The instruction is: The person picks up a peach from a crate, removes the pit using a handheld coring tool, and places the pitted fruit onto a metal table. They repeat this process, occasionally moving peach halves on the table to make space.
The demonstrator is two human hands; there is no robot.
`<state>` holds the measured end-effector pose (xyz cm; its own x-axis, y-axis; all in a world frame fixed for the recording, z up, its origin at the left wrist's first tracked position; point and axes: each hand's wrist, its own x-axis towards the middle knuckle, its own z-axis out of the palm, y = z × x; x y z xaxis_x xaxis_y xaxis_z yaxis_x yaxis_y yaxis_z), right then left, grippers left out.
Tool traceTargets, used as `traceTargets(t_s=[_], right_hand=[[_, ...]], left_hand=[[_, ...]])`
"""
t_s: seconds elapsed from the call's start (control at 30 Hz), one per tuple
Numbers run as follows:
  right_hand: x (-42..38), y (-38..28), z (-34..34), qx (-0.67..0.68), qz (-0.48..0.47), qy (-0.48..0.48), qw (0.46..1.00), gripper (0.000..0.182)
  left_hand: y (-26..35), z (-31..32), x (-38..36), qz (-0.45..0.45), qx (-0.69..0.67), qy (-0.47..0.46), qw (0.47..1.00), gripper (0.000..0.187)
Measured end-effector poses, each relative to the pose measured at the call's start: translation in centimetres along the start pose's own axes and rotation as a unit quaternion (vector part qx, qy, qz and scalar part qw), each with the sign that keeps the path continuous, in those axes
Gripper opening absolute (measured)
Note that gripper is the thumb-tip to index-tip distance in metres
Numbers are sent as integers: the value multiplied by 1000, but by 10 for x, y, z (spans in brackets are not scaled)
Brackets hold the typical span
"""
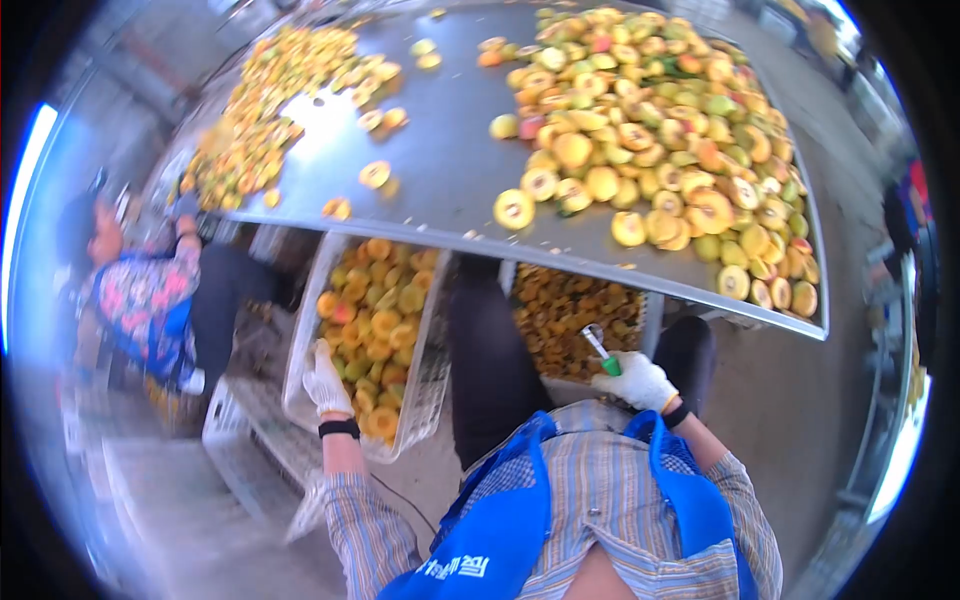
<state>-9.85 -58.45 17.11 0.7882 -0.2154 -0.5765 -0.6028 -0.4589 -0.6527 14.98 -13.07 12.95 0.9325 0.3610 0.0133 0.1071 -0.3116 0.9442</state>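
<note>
My left hand (326, 384), in a white glove, rests on the near rim of a white crate (300, 340) filled with halved yellow peaches (378, 310). It holds nothing that I can see. My right hand (640, 380), also gloved, grips a small green-handled pitting tool (601, 350) with its metal tip pointing up. It hovers above a second crate (652, 322) holding darker fruit pits and scraps (570, 315). I wear a blue apron over a striped shirt.
A grey metal table (440, 150) stretches ahead, with a big heap of halved peaches (660, 130) at right and a smaller heap (270, 100) at far left. A seated person in a patterned top (140, 300) works at left. Another person (905, 220) stands at right.
</note>
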Motion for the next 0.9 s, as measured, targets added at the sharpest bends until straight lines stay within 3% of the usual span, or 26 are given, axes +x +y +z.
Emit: traceTargets(t_s=[0.07, 0.1, 0.13, 0.2, 0.3, 0.37, 0.57, 0.63, 0.67, 0.73, 0.8, 0.87, 0.9], right_hand=[[-1, 3, 0, -30, -14, 19, 999, 46], [1, 4, 0, -48, -21, 20, 998, 44], [-5, -9, -10, -2, 34, -32, 999, 44], [4, 14, -1, -60, -39, 21, 997, 44], [-4, 9, -9, -25, -1, 5, 1000, 47], [-5, 11, -11, -24, 9, 2, 1000, 48], [2, 35, -5, -22, -60, 15, 998, 39], [6, 47, 2, -15, -102, 27, 994, 41], [-1, 43, -3, 16, -89, 20, 996, 41], [-9, 38, -7, 31, -90, 18, 995, 43], [-15, 32, -11, 48, -82, 26, 995, 41], [-14, 32, -6, 51, -85, 40, 994, 41], [-15, 33, -4, 50, -91, 42, 994, 40]], left_hand=[[22, 56, -5, 91, 2, -87, 992, 31], [61, 88, -24, 131, 36, -112, 984, 29], [93, 121, -44, 183, 0, -143, 973, 29], [133, 179, -61, 457, 100, -168, 868, 30], [193, 260, -105, 585, 62, -248, 769, 24], [209, 309, -133, 575, 103, -321, 745, 25], [206, 398, -175, 531, 354, -502, 584, 47], [202, 401, -181, 487, 346, -532, 600, 46], [219, 390, -187, 464, 403, -537, 578, 45], [219, 382, -179, 429, 402, -549, 594, 44], [216, 363, -171, 428, 349, -495, 671, 47], [216, 349, -159, 237, 139, -555, 785, 33], [219, 340, -157, 112, -3, -594, 796, 32]])
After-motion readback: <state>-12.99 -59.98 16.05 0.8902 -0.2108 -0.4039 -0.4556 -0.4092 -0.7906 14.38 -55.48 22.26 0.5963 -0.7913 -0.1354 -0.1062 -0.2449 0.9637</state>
